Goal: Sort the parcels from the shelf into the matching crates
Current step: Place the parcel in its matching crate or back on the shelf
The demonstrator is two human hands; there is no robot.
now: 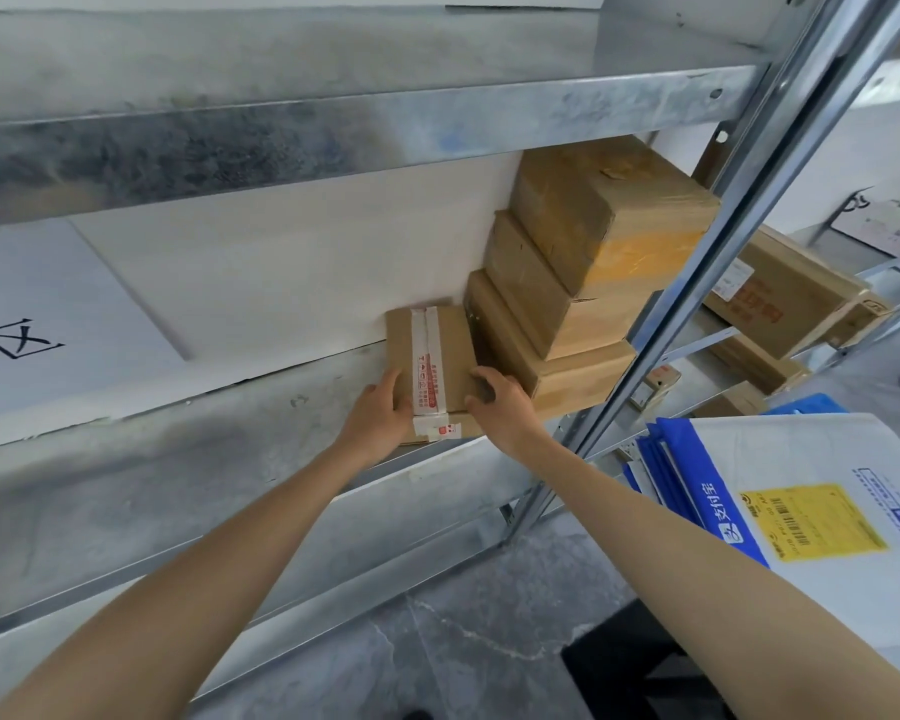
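A small brown cardboard parcel with a white tape strip and red print lies at the front of the metal shelf. My left hand grips its left front corner. My right hand holds its right front edge with curled fingers. Right beside it stands a stack of three brown boxes, the top one taped orange.
A steel upright runs just right of the stack. Beyond it, more cartons lie on a neighbouring shelf. White and blue mailer bags with a yellow label lie at the lower right. A white sign with black characters hangs at the left.
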